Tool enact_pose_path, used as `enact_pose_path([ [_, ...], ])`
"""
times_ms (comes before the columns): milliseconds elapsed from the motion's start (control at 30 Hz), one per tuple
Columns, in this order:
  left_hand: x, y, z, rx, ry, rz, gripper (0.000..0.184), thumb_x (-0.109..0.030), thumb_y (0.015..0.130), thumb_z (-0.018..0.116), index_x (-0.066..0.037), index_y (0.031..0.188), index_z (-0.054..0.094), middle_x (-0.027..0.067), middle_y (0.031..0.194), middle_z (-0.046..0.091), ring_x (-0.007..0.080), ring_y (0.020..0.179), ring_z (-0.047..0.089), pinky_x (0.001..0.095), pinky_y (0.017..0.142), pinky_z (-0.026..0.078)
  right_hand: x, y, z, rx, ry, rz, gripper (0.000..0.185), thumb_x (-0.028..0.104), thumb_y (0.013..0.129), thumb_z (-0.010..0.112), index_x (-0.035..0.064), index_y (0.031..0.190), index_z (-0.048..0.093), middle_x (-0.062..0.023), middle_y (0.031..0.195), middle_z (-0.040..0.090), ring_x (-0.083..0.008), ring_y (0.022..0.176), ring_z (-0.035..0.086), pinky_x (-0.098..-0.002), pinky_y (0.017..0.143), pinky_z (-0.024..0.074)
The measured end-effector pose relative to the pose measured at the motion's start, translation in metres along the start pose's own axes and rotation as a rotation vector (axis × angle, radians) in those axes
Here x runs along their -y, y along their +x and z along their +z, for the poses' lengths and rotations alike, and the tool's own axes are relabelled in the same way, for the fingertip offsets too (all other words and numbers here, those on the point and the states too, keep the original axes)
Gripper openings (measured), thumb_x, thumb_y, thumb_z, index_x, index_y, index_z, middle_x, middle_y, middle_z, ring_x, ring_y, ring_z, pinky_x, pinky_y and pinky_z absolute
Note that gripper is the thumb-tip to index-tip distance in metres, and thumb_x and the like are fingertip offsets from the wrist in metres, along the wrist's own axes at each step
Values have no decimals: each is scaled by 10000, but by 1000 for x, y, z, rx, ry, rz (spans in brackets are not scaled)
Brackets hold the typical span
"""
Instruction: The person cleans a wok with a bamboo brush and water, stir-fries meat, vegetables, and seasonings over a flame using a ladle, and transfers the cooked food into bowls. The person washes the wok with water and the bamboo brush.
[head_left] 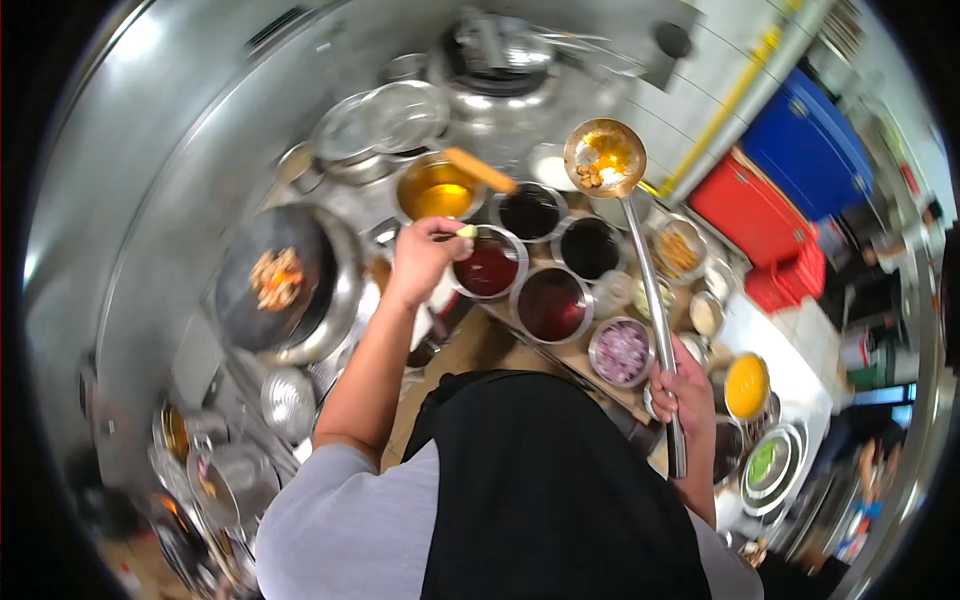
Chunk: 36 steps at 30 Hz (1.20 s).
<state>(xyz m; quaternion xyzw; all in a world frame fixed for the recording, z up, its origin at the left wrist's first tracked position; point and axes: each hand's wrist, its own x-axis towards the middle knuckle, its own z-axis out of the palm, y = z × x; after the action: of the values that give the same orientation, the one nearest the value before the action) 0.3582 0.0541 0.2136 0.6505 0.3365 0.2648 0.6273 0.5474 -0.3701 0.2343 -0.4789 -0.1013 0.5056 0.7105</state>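
My right hand (685, 385) is closed around the handle of a long metal ladle (648, 265). The ladle's bowl, raised over the back of the counter, carries yellow-orange liquid, something white and a few brown bits (590, 177). Out to the left, my left hand (425, 258) pinches a small pale green piece (467, 231), too small to name, above the edge of a bowl of dark red sauce (488, 265). Behind that hand stands a pot of golden oil (437, 190). A wok (235, 310) on the left holds browned pieces of food (277, 280).
Bowls of dark liquid (588, 248), chopped purple onion (621, 352) and yellow liquid (747, 387) crowd the counter. Metal lids (405, 115) stand at the back. A strainer (288, 402) lies near the wok. Red (745, 205) and blue (808, 145) boxes stand at the right.
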Motion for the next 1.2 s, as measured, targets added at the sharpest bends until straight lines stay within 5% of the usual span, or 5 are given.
enact_pose_path([
  [200, -35, -61, -241, -581, 293, -78, 148, 41, 871, 703, 48, 1010, 754, 80, 844, 771, 115, 721, 706, 283, 696, 564, -46, 97, 174, 377, -376, 180, 840, 0, 969, 653, 92, 1710, 268, -28, 911, 585, -53, 523, 441, -212, 444, 382],
  [333, 16, -56, -369, -674, 651, 40, 326, -13, 876, 690, 2, 1195, 756, 157, 874, 789, 203, 746, 752, 355, 720, 582, -130, 181, 266, 647, -722, -19, 725, -31, 971, 651, 27, 1648, 400, -19, 1021, 641, -79, 811, 591, -243, 770, 527],
  [667, 90, -141, -372, -781, 754, -33, 280, -107, 877, 750, -13, 1140, 778, 175, 1042, 799, 279, 925, 776, 395, 862, 601, -203, 224, 362, 687, -1090, -185, 726, -73, 910, 639, -1, 1606, 449, -249, 1408, 671, -288, 1295, 671, -351, 1127, 475],
  [967, 93, -162, -260, -438, 482, -130, 341, -154, 880, 770, 5, 1182, 756, 174, 1060, 784, 270, 844, 740, 391, 812, 588, -173, 225, 331, 615, -579, 166, 727, -7, 988, 670, 57, 1655, 386, -16, 893, 595, -64, 545, 499, -241, 466, 394],
  [1200, 74, -65, -184, -144, 502, 41, 352, -146, 902, 778, 4, 1218, 740, 152, 1093, 785, 261, 845, 727, 380, 806, 593, -84, 196, 272, 484, -49, 163, 753, -1, 993, 600, 94, 1685, 318, -96, 1001, 620, -80, 552, 504, -242, 457, 432],
])
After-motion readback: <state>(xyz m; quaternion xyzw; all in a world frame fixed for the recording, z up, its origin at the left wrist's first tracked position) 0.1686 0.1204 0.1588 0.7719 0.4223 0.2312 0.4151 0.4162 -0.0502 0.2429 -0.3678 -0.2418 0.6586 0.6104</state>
